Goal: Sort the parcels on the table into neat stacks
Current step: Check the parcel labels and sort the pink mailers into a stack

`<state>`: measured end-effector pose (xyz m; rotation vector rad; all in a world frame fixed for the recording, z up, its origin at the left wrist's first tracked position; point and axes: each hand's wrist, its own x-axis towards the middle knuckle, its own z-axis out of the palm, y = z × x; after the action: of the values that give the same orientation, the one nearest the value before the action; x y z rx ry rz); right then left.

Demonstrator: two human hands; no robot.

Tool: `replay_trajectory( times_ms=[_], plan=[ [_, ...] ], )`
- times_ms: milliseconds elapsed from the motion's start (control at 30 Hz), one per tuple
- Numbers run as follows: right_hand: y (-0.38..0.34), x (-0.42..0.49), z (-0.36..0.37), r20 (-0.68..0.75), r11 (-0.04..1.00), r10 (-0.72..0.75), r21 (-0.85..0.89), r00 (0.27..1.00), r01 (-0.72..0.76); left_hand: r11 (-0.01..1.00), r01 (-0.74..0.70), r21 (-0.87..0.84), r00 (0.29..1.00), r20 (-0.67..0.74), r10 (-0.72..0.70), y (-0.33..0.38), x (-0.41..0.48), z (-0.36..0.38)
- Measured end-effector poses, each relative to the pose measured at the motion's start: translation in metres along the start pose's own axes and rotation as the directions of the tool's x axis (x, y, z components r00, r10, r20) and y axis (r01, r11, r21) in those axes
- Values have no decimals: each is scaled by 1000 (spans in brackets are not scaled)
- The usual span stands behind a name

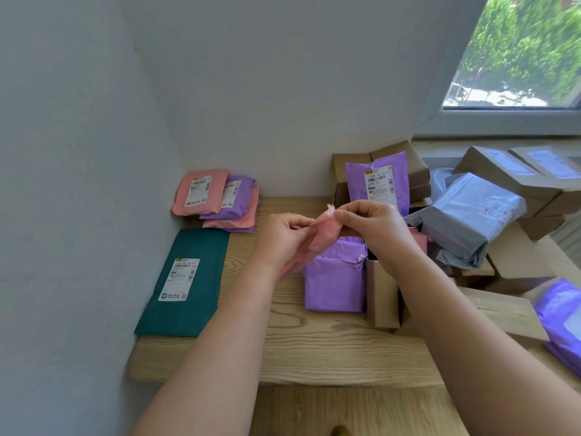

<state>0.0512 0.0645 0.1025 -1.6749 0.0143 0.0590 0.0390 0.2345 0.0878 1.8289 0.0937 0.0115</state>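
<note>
Both hands hold a thin pink parcel up above the middle of the wooden table. My left hand grips its lower left side. My right hand pinches its upper corner. Under it lies a purple parcel, label side hidden. At the back left sits a stack of pink and purple parcels. A dark green parcel lies flat along the left wall. Another purple parcel leans upright against brown boxes.
A small brown box stands right of the purple parcel. A grey bag, more cardboard boxes and another purple bag crowd the right side. Walls close off the left and back. A window sits at upper right.
</note>
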Motion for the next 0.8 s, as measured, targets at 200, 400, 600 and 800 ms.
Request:
replay_trajectory(
  times_ms=[200, 400, 600, 800],
  plan=[
    [3, 0, -6, 20, 992, -15, -127, 1000, 17, 996, -40, 75, 990, -129, 49, -7, 7, 0],
    [7, 1, -5, -32, 989, -53, -143, 998, 48, 994, -77, 81, 988, -127, 87, -12, 5, 1],
    [12, -1, -1, -87, 999, 30, -26, 996, -32, 998, 4, -56, 994, -110, -10, -13, 2, -6],
    [25, 5, -7, -50, 979, 175, -97, 983, -179, 946, 156, -285, 987, 12, -160, -5, -6, -9]
  ],
)
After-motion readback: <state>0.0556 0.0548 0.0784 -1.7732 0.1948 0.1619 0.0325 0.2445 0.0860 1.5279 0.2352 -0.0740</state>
